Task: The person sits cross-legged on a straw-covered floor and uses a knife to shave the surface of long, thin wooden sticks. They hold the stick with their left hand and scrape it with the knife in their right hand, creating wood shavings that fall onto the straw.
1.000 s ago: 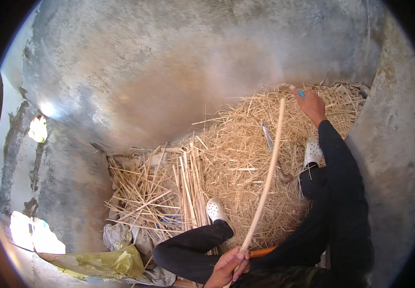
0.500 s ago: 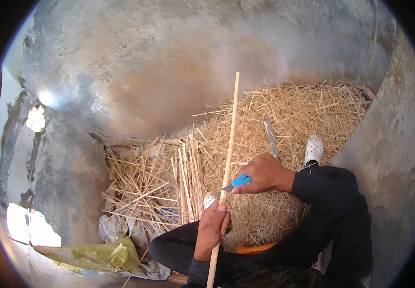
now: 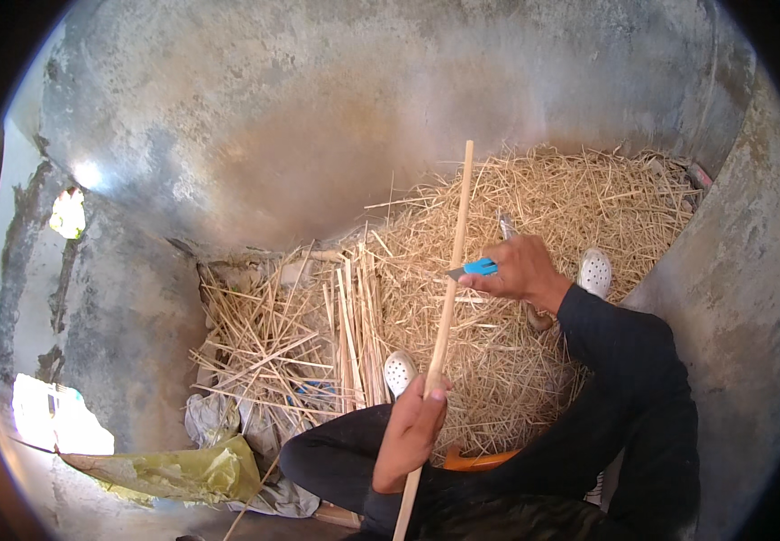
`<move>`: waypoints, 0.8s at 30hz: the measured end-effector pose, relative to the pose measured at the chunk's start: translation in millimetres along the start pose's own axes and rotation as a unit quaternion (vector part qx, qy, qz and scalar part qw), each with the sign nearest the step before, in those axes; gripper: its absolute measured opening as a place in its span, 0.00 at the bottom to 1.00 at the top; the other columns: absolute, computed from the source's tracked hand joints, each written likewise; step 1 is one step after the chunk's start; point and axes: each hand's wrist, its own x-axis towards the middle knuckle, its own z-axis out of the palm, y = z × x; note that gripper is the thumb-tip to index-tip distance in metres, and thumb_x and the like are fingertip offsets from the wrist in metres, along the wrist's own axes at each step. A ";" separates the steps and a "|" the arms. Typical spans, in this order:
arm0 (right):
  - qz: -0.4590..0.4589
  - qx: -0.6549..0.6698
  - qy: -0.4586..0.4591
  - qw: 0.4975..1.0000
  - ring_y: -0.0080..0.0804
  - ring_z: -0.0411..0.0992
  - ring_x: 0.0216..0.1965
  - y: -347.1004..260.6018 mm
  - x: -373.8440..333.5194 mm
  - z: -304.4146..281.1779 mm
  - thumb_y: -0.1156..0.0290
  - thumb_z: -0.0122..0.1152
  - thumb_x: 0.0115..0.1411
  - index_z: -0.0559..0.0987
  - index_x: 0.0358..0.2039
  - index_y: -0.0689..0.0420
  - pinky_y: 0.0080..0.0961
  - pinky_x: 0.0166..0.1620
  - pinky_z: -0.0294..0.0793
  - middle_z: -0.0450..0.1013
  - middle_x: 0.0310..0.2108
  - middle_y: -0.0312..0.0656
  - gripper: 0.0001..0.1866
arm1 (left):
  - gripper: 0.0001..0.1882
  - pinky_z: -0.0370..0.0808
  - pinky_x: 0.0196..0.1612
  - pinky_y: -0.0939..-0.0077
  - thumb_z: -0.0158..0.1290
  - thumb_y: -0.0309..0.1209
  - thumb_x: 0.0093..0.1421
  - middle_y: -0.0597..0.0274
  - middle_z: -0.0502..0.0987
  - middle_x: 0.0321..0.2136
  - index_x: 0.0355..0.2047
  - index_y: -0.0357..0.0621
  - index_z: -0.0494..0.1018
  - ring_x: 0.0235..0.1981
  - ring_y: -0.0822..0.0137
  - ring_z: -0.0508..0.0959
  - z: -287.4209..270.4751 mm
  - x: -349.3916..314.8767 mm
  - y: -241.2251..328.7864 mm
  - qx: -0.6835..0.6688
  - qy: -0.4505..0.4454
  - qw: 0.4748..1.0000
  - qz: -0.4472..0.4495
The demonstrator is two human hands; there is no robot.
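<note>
A long pale strip, bamboo by its look (image 3: 458, 243), slants up from my lap toward the far wall. My left hand (image 3: 412, 431) is wrapped round its lower part. In my right hand (image 3: 522, 273) is a blue utility knife (image 3: 480, 267), its blade against the strip's upper half. Partly hidden behind the right hand, a metal blade with a curved brown handle (image 3: 537, 317) lies on the shavings.
Pale shavings (image 3: 579, 198) cover the floor ahead. Cut strips (image 3: 350, 334) and thin splints (image 3: 259, 352) lie to the left, near a yellowish sheet (image 3: 200, 473). Stained concrete walls (image 3: 255, 108) surround me. White clogs (image 3: 594, 272) are on my feet, and something orange (image 3: 478, 461) lies near my lap.
My right hand has moved the knife up and away along the strip. The strip and my left hand have shifted slightly right.
</note>
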 end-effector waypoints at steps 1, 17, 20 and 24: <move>0.024 -0.022 0.000 0.999 0.36 0.66 0.09 9.1 3.7 -6.5 0.29 0.50 0.50 0.72 0.08 0.51 0.33 0.15 0.64 0.64 0.06 0.38 0.36 | 0.10 0.50 0.19 0.88 0.42 0.34 0.68 0.77 0.57 0.16 0.40 0.41 0.66 0.17 0.84 0.55 2.3 3.1 -1.8 0.002 -0.004 1.000 -0.004; 0.258 -0.076 0.057 0.961 0.31 0.60 0.11 119.5 23.2 -11.6 0.24 0.33 0.53 0.70 0.10 0.55 0.35 0.16 0.59 0.59 0.08 0.36 0.44 | 0.12 0.52 0.21 0.87 0.43 0.39 0.67 0.75 0.58 0.17 0.37 0.41 0.64 0.17 0.82 0.56 18.3 -37.7 -9.0 0.028 -0.045 0.997 -0.052; 0.291 -0.116 0.093 0.945 0.36 0.63 0.13 133.6 28.3 -27.2 0.25 0.34 0.55 0.71 0.12 0.58 0.38 0.19 0.62 0.60 0.09 0.39 0.44 | 0.11 0.52 0.20 0.87 0.43 0.38 0.67 0.76 0.58 0.17 0.38 0.42 0.64 0.17 0.82 0.55 14.6 -45.1 -16.1 0.001 -0.047 0.997 -0.069; 0.412 -0.088 0.103 0.901 0.42 0.67 0.16 158.1 17.6 -52.8 0.26 0.35 0.55 0.72 0.14 0.61 0.42 0.24 0.65 0.65 0.12 0.44 0.45 | 0.11 0.52 0.18 0.87 0.44 0.38 0.67 0.76 0.58 0.15 0.38 0.42 0.65 0.15 0.82 0.56 11.0 -59.7 -8.2 0.021 -0.055 0.995 -0.077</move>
